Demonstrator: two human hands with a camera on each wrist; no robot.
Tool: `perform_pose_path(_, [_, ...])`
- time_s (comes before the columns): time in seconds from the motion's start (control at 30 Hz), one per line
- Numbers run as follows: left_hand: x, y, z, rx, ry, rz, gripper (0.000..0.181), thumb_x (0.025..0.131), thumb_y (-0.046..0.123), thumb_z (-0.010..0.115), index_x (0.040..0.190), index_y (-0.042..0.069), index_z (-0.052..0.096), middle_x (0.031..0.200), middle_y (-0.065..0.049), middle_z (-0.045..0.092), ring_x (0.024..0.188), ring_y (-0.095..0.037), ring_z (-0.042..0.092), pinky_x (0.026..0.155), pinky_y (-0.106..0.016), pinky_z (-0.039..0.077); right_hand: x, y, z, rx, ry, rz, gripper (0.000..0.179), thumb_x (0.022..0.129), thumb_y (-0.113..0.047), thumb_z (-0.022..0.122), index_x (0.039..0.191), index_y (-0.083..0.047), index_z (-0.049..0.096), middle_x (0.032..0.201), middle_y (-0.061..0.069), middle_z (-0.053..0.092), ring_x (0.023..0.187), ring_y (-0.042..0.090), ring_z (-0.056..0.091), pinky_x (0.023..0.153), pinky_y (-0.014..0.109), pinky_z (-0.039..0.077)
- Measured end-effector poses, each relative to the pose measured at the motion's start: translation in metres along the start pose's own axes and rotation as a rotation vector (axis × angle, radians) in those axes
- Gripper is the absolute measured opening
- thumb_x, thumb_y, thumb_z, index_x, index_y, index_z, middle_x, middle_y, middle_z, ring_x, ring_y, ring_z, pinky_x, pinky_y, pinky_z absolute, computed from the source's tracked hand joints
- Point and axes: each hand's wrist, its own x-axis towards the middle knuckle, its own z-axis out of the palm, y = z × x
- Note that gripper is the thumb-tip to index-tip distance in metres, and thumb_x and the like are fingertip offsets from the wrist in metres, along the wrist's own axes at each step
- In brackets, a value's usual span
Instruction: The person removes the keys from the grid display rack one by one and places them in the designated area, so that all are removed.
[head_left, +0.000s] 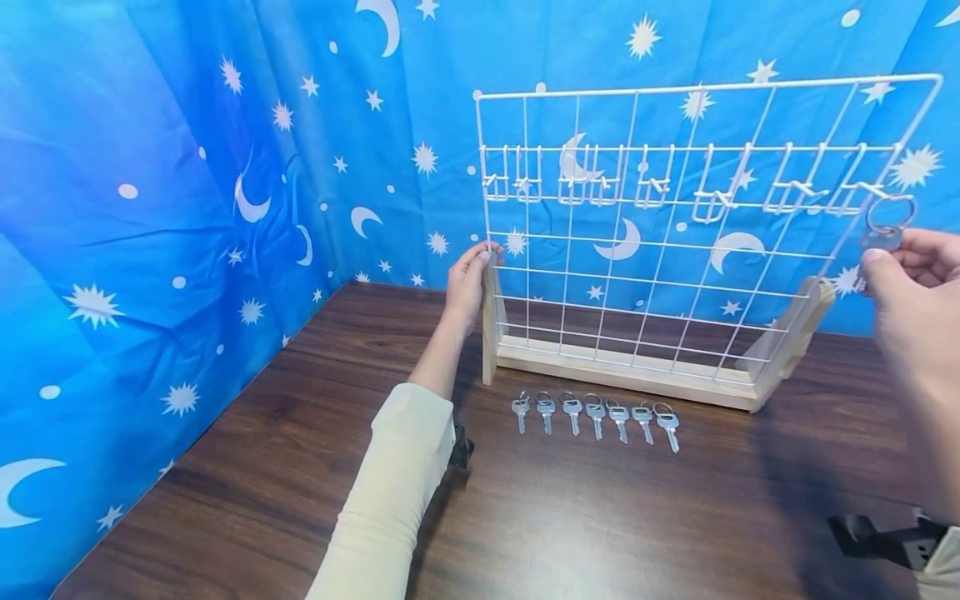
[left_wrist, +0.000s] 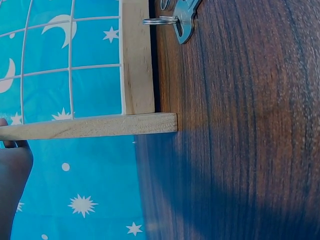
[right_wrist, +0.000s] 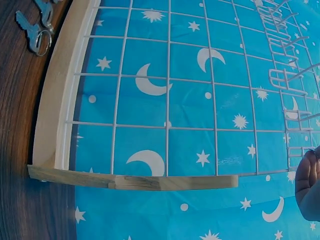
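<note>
A white wire grid rack [head_left: 660,242] stands in a wooden base [head_left: 622,365], with several white hooks [head_left: 651,192] hung along an upper wire. My left hand [head_left: 467,283] grips the top of the rack's left wooden upright [head_left: 489,325]; the left wrist view shows part of this hand [left_wrist: 14,170] against the wood. Beside the rightmost hook [head_left: 851,196], my right hand [head_left: 918,275] pinches a silver key [head_left: 881,240] whose ring points up. The ring is at the hook's tip; whether it is threaded on I cannot tell. At the right wrist view's edge, only part of that hand [right_wrist: 307,187] shows.
Several silver keys with rings [head_left: 595,415] lie in a row on the dark wooden table [head_left: 585,517], in front of the rack. Behind it hangs a blue cloth [head_left: 262,167] with white moons and stars. The right wooden upright [head_left: 795,337] stands below my right hand.
</note>
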Motion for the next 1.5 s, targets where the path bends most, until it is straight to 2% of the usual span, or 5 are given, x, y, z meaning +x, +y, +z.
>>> perform_pose_path(0.2, [-0.001,-0.003,0.0,0.015,0.022,0.012,0.032,0.097,0.015,0.041,0.115,-0.006,0.058,0.113,-0.016,0.062,0.101,-0.023,0.06,0.09,-0.03,0.044,-0.003,-0.002,-0.001,0.05,0.017,-0.006,0.024,0.09,-0.004,0.052,0.09,-0.028,0.055,0.077,-0.01,0.051,0.064,-0.002,0.047,0.052,0.005,0.034])
perform_pose_path(0.43, [-0.001,-0.001,0.0,0.007,0.015,-0.005,0.032,0.098,0.015,0.04,0.115,-0.005,0.058,0.115,-0.016,0.061,0.102,-0.023,0.059,0.091,-0.029,0.043,-0.004,-0.005,0.0,0.078,0.065,-0.08,0.023,0.09,-0.003,0.054,0.091,-0.026,0.057,0.075,-0.01,0.051,0.062,-0.002,0.047,0.054,0.005,0.034])
perform_pose_path(0.8, [-0.001,0.0,-0.001,-0.006,0.007,-0.003,0.033,0.099,0.014,0.038,0.117,-0.007,0.056,0.117,-0.021,0.058,0.107,-0.031,0.056,0.093,-0.03,0.042,-0.007,-0.014,-0.003,0.064,0.032,-0.117,0.018,0.092,-0.008,0.052,0.097,-0.025,0.055,0.076,-0.01,0.051,0.069,-0.002,0.049,0.061,0.006,0.035])
perform_pose_path(1.13, [0.001,0.0,0.001,-0.001,0.034,0.02,0.029,0.097,0.012,0.04,0.111,-0.005,0.059,0.114,-0.02,0.06,0.101,-0.026,0.06,0.089,-0.031,0.044,-0.016,-0.007,-0.004,0.046,0.011,-0.178,0.023,0.09,-0.003,0.054,0.092,-0.025,0.057,0.071,-0.013,0.053,0.061,-0.003,0.048,0.054,0.006,0.034])
perform_pose_path(1.5, [-0.002,0.002,-0.001,-0.025,-0.02,-0.015,0.032,0.099,0.013,0.039,0.117,-0.007,0.056,0.119,-0.02,0.057,0.108,-0.03,0.056,0.093,-0.029,0.042,-0.034,0.017,-0.009,0.022,-0.06,-0.061,0.028,0.085,0.001,0.06,0.086,-0.027,0.061,0.067,-0.019,0.057,0.056,-0.006,0.051,0.05,0.005,0.036])
